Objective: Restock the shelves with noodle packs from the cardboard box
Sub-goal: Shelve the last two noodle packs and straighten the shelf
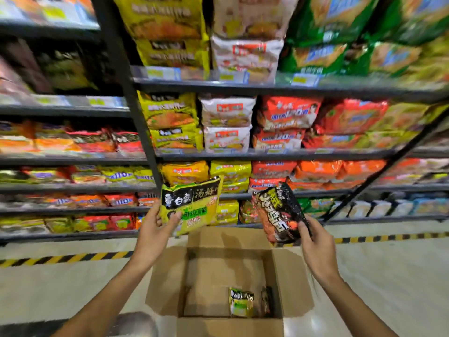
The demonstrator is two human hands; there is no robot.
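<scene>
Yellow pack is being gripped by L hand, black pack by R hand, both being held above box w/ fronts up, likely for shelving.

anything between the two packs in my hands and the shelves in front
Nothing visible. The left hand holds the yellow-green pack and the right hand the black-red pack, both raised above the open cardboard box, with only open air before the shelves. The shelf rows themselves look nearly full.
</scene>
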